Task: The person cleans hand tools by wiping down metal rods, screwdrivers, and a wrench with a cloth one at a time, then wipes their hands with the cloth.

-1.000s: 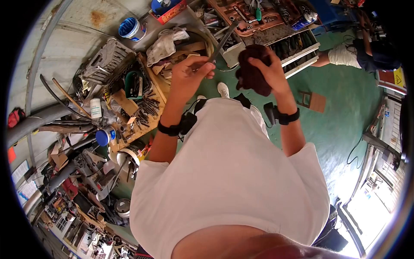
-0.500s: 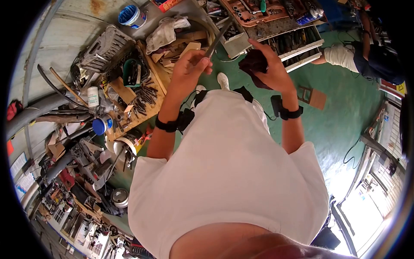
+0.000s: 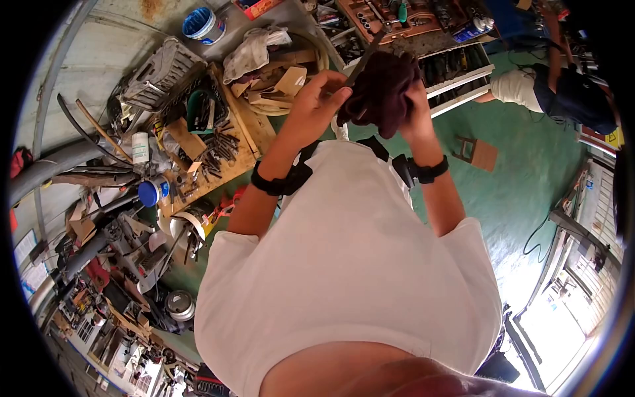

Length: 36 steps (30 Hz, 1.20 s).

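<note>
My left hand (image 3: 316,109) is closed, with thumb and fingers pinching the near end of a long, flat, grey metal tool (image 3: 368,57). The tool points up and away toward the drawers, and its exact kind is hard to make out. My right hand (image 3: 415,112) grips a bunched dark maroon rag (image 3: 383,92). The rag lies against the tool and hides part of its side. Both hands are close together in front of my body, above the floor.
On the left stands a wooden bench (image 3: 248,135) with many metal pieces. Ahead is a tool cabinet with open drawers (image 3: 460,92) and a socket set (image 3: 370,16) on top. A small wooden stool (image 3: 479,153) is on the green floor. Another person (image 3: 569,92) is at the far right.
My hands have come together. The left hand moved right with the tool, and the right hand moved left, bringing the rag against the tool.
</note>
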Each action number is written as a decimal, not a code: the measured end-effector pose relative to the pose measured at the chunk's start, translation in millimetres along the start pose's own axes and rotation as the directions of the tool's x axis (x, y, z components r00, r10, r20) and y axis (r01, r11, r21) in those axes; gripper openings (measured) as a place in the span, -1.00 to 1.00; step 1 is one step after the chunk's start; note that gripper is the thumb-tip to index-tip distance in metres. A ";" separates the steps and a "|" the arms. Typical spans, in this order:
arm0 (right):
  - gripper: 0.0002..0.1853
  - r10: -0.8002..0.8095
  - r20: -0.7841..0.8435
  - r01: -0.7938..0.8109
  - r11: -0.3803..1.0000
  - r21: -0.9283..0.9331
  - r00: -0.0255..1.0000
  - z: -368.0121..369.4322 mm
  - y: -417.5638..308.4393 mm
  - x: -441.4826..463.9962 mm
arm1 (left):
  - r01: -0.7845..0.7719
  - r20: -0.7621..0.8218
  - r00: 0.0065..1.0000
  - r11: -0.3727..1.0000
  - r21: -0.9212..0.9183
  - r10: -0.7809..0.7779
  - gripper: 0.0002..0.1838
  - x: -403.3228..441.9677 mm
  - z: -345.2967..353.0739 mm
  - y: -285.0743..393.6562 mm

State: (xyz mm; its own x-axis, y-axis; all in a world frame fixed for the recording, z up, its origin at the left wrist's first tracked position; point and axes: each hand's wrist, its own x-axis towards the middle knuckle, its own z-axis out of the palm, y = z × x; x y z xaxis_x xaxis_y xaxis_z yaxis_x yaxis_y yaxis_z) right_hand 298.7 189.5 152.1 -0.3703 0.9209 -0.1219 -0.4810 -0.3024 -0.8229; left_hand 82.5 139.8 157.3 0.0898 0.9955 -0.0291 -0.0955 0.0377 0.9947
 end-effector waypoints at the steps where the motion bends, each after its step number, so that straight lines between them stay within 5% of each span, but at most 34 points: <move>1: -0.31 0.039 -0.028 -0.030 0.967 0.253 0.999 0.9 3.1 -0.1 | 0.035 -0.008 0.999 0.999 0.029 -0.035 -0.79 -0.4 1.7 2.0; 6: -0.35 0.020 0.049 -0.025 0.994 0.109 0.999 4.4 0.7 13.6 | -0.155 -0.039 0.985 0.959 0.236 0.169 -0.85 -0.4 5.2 2.7; 9: -0.42 0.134 -0.020 -0.135 0.985 -0.104 0.991 29.6 -2.4 13.6 | -0.204 -0.013 0.975 0.914 0.351 0.223 -0.87 -4.7 2.1 1.9; 10: -0.44 0.018 0.018 -0.012 0.961 -0.275 1.000 36.8 0.1 14.0 | -0.188 -0.008 0.979 0.918 0.348 0.203 -0.88 -6.5 0.6 0.3; 12: -0.46 -0.189 0.119 0.223 0.818 -0.531 0.975 41.2 7.7 18.4 | -0.192 0.052 0.981 0.886 0.422 0.188 -0.87 -9.4 -7.5 -4.8; 14: -0.45 -0.171 0.139 0.220 0.739 -0.636 0.975 40.6 10.2 15.4 | -0.194 0.104 0.981 0.848 0.494 0.163 -0.85 -12.3 -19.3 -3.8; 16: -0.42 -0.166 0.158 0.218 0.455 -0.864 0.973 54.6 1.4 5.6 | -0.083 -0.086 0.990 0.954 0.288 0.112 -0.80 -13.5 -29.4 14.5; 17: -0.42 -0.163 0.171 0.228 0.453 -0.862 0.972 54.8 1.3 6.3 | -0.086 -0.097 0.988 0.953 0.290 0.119 -0.80 -14.2 -36.1 20.4; 19: -0.42 -0.177 0.385 0.409 0.126 -0.904 0.906 55.6 1.1 8.1 | -0.060 -0.138 0.989 0.996 -0.073 0.049 -0.74 -16.3 -47.6 28.2; 20: -0.40 -0.181 0.422 0.445 0.117 -0.888 0.888 58.1 0.6 8.5 | -0.059 -0.145 0.988 0.996 -0.073 0.048 -0.74 -17.8 -50.5 24.0; 22: -0.45 -0.176 0.476 0.494 0.076 -0.866 0.862 65.0 0.5 8.8 | -0.099 -0.019 0.994 0.971 0.216 0.105 -0.70 -18.6 -53.6 14.5; 28: -0.56 -0.119 0.661 0.648 -0.135 -0.750 0.741 76.3 -2.2 15.7 | -0.034 -0.094 0.995 0.999 -0.001 0.034 -0.79 -30.3 -47.0 18.5; 36: -0.45 -0.081 0.642 0.613 -0.227 -0.757 0.763 53.0 19.0 16.6 | 0.051 -0.185 0.982 0.983 0.177 -0.018 -0.85 -45.5 -43.0 15.7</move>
State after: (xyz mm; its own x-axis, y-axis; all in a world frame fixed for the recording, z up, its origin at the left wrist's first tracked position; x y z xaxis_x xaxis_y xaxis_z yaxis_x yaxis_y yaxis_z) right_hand 241.3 186.0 163.8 -0.7536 0.5687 0.3296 0.4836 0.8193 -0.3080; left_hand 34.2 98.8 170.0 -0.0940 0.9935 -0.0647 0.0862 0.0729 0.9936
